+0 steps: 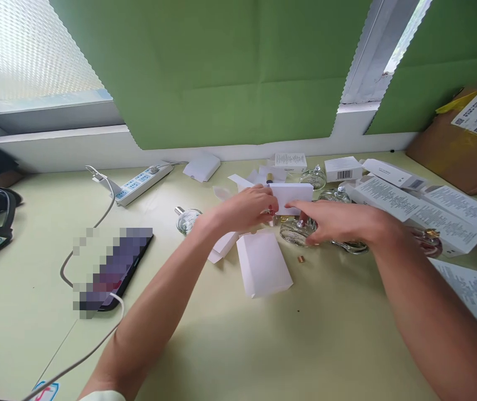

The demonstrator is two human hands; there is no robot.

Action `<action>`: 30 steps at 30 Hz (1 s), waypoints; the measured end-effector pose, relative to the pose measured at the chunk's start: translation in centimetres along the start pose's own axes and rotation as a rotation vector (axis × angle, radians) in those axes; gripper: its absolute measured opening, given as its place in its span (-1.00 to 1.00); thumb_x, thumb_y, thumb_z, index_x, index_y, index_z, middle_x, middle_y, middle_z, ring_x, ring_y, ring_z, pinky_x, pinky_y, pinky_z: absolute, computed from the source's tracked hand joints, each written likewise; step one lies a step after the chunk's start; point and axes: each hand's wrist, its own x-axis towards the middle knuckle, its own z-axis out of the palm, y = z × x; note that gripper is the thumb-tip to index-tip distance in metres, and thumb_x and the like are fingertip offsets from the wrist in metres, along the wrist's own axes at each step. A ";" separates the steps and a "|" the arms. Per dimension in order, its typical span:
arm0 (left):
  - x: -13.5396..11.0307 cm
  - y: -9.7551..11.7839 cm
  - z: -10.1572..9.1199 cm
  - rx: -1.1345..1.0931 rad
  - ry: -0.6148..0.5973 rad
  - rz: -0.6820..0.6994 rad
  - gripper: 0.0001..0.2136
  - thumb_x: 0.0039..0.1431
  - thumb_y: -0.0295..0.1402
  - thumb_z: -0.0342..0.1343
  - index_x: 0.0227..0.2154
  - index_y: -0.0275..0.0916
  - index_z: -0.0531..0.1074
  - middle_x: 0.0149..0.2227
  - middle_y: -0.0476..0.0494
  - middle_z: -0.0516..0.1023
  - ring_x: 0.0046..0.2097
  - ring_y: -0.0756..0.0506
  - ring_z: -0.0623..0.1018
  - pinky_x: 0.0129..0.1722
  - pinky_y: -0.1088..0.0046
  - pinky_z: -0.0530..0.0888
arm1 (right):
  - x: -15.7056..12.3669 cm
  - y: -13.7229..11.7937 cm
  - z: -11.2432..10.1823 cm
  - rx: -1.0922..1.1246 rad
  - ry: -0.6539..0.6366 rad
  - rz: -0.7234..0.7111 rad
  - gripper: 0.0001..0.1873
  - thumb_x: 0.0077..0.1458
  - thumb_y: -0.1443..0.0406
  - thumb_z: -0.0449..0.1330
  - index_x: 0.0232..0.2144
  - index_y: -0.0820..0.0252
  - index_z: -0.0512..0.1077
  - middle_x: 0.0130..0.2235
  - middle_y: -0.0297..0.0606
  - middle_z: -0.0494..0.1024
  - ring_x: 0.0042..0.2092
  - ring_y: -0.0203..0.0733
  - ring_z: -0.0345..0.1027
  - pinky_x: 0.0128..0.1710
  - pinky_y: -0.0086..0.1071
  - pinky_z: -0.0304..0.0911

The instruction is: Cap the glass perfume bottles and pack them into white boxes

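My left hand [249, 207] is closed, its fingertips bent down at the left edge of an upright white box [292, 192]. What its fingers pinch, if anything, is hidden. My right hand [332, 220] curls round a clear glass perfume bottle [294, 233], thumb at the bottle's right side and forefinger by the box's lower edge. Below my hands lies a blank white carton [263, 264], and a small copper-coloured cap [301, 259] is to its right. Left of my left hand, another glass bottle [188, 220] with a silver neck lies on the table.
More glass bottles [313, 177] and printed white boxes [388, 195] crowd the right side. A cardboard box [455, 150] stands at the far right. On the left are a phone [125, 273], a cable [65, 267], a power strip [144, 184] and headphones [6, 223].
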 end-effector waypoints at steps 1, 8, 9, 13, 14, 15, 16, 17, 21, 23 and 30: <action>-0.3 -0.1 -0.5 -0.004 0.006 -0.020 -0.82 0.32 -0.35 -0.04 -0.16 -0.20 0.45 -0.12 -0.11 0.47 -0.03 -0.12 0.39 -0.07 0.38 0.30 | 0.0 0.0 -0.1 0.004 -0.035 0.007 -0.24 -0.09 0.24 0.27 0.20 -0.02 0.22 -0.05 -0.19 0.54 -0.15 -0.04 0.45 -0.29 -0.34 0.26; -0.9 0.1 -0.8 -0.007 -0.072 -0.101 -0.81 0.30 -0.33 -0.03 -0.13 -0.14 0.45 -0.09 -0.06 0.48 -0.02 -0.10 0.41 -0.12 0.42 0.31 | 0.2 0.4 -0.4 0.042 -0.047 -0.064 -0.20 -0.06 0.30 0.21 0.27 -0.01 0.15 0.06 -0.17 0.48 -0.08 -0.02 0.41 -0.25 -0.34 0.25; -0.8 0.2 -0.6 -0.009 -0.094 -0.102 -0.80 0.30 -0.33 -0.03 -0.12 -0.14 0.45 -0.08 -0.06 0.49 -0.02 -0.10 0.42 -0.14 0.42 0.32 | 0.2 0.6 -0.4 0.040 -0.044 -0.069 -0.20 -0.04 0.30 0.20 0.28 -0.02 0.15 0.07 -0.18 0.47 -0.08 -0.03 0.41 -0.23 -0.34 0.25; -0.4 0.0 0.3 -0.017 -0.142 -0.124 -0.78 0.28 -0.30 -0.02 -0.10 -0.12 0.46 -0.05 -0.09 0.49 -0.04 -0.10 0.45 -0.16 0.42 0.35 | 0.4 1.1 -0.3 0.061 -0.045 -0.086 -0.21 -0.04 0.28 0.20 0.27 -0.06 0.16 0.10 -0.22 0.45 -0.10 -0.07 0.41 -0.26 -0.36 0.25; -0.3 -0.1 0.4 -0.017 -0.148 -0.129 -0.78 0.28 -0.29 -0.01 -0.10 -0.12 0.46 -0.04 -0.09 0.49 -0.04 -0.10 0.45 -0.16 0.42 0.36 | 0.5 1.2 -0.3 0.074 -0.046 -0.090 -0.21 -0.05 0.28 0.20 0.27 -0.07 0.16 0.10 -0.23 0.45 -0.10 -0.08 0.42 -0.27 -0.37 0.25; -0.3 -0.3 0.6 -0.016 -0.149 -0.131 -0.78 0.28 -0.29 -0.02 -0.10 -0.12 0.46 -0.04 -0.10 0.49 -0.04 -0.10 0.46 -0.16 0.41 0.37 | 0.5 1.3 -0.3 0.083 -0.045 -0.089 -0.20 -0.05 0.27 0.21 0.27 -0.08 0.16 0.10 -0.24 0.45 -0.10 -0.09 0.42 -0.29 -0.38 0.24; -0.2 -0.4 0.7 -0.016 -0.148 -0.130 -0.78 0.28 -0.28 -0.02 -0.10 -0.12 0.46 -0.04 -0.11 0.49 -0.05 -0.11 0.46 -0.17 0.41 0.37 | 0.5 1.3 -0.3 0.087 -0.044 -0.087 -0.20 -0.06 0.27 0.21 0.27 -0.09 0.16 0.10 -0.25 0.45 -0.11 -0.09 0.42 -0.30 -0.39 0.24; -0.2 -0.5 0.8 -0.018 -0.145 -0.127 -0.77 0.28 -0.28 -0.03 -0.10 -0.12 0.46 -0.05 -0.11 0.49 -0.05 -0.11 0.46 -0.17 0.41 0.38 | 0.5 1.4 -0.2 0.086 -0.043 -0.082 -0.19 -0.06 0.27 0.21 0.27 -0.10 0.16 0.09 -0.26 0.46 -0.12 -0.10 0.43 -0.32 -0.39 0.23; 0.1 -0.8 1.2 -0.031 -0.145 -0.131 -0.76 0.28 -0.27 -0.05 -0.09 -0.12 0.45 -0.04 -0.12 0.49 -0.06 -0.11 0.46 -0.20 0.42 0.38 | 0.4 1.2 -0.2 0.065 -0.053 -0.064 -0.15 -0.07 0.25 0.22 0.30 -0.12 0.13 0.05 -0.25 0.49 -0.17 -0.11 0.45 -0.36 -0.39 0.22; 0.2 -0.8 1.3 -0.028 -0.164 -0.140 -0.76 0.28 -0.26 -0.05 -0.09 -0.12 0.45 -0.04 -0.12 0.49 -0.07 -0.11 0.46 -0.22 0.42 0.38 | 0.3 1.1 -0.3 0.068 -0.055 -0.060 -0.15 -0.06 0.23 0.23 0.30 -0.13 0.12 0.05 -0.25 0.49 -0.17 -0.11 0.46 -0.35 -0.39 0.23; 0.1 -0.4 1.2 -0.011 -0.244 -0.194 -0.74 0.26 -0.26 -0.04 -0.07 -0.10 0.45 -0.02 -0.12 0.49 -0.08 -0.12 0.47 -0.24 0.42 0.38 | -1.3 1.3 -1.6 0.133 -0.028 -0.074 -0.21 -0.02 0.18 0.21 0.28 -0.18 0.15 0.13 -0.31 0.47 -0.14 -0.08 0.46 -0.32 -0.36 0.28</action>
